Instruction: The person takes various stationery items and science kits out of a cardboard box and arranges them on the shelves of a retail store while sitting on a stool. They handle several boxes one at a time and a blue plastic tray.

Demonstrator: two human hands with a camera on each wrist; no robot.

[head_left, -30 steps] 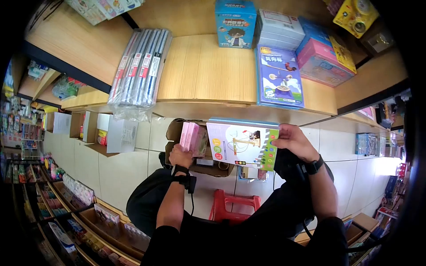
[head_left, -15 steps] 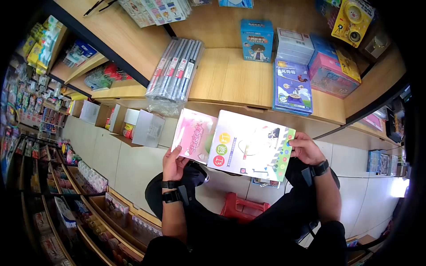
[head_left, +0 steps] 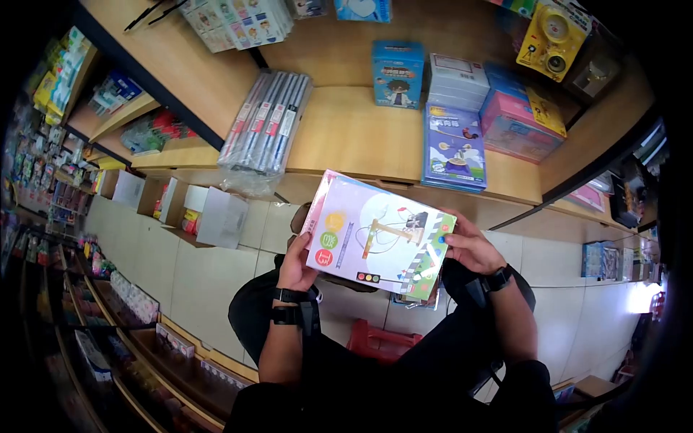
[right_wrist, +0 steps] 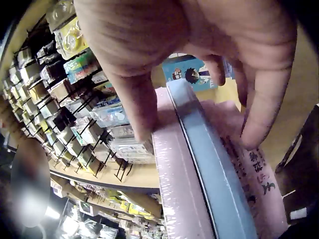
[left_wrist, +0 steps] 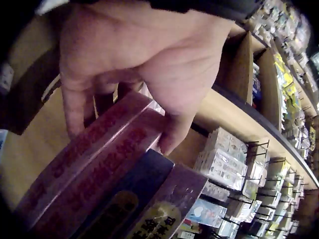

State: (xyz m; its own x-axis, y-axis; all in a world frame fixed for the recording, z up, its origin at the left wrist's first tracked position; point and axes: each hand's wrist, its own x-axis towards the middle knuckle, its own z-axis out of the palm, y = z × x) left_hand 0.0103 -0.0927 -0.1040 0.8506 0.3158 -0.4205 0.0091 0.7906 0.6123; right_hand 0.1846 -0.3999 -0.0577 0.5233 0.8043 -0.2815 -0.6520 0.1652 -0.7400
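Observation:
Both hands hold a stack of flat boxes above the lap in the head view. On top lies a lilac box [head_left: 372, 238] with a traffic light picture and a green right edge. Pink boxes [head_left: 317, 206] peek out beneath it at the left. My left hand [head_left: 292, 268] grips the left edge, its thumb at the top cover. At the right edge my right hand [head_left: 473, 249] pinches the stack, thumb over the cover. A blue box [right_wrist: 212, 169] is sandwiched between lilac and pink in the right wrist view. Two pink spines [left_wrist: 99, 164] show side by side in the left wrist view.
The wooden shelf [head_left: 339, 137] ahead bears wrapped flat packs [head_left: 267, 123], a blue box [head_left: 397, 76] and purple kits [head_left: 453, 148]. Opened cartons [head_left: 225, 216] stand on the floor at left. A red stool [head_left: 379, 339] is below, and part of a carton hides behind the stack.
My left hand has lifted the pink boxes from the carton and brought them under the lilac box. The boxes now overlap in one stack, held by both hands.

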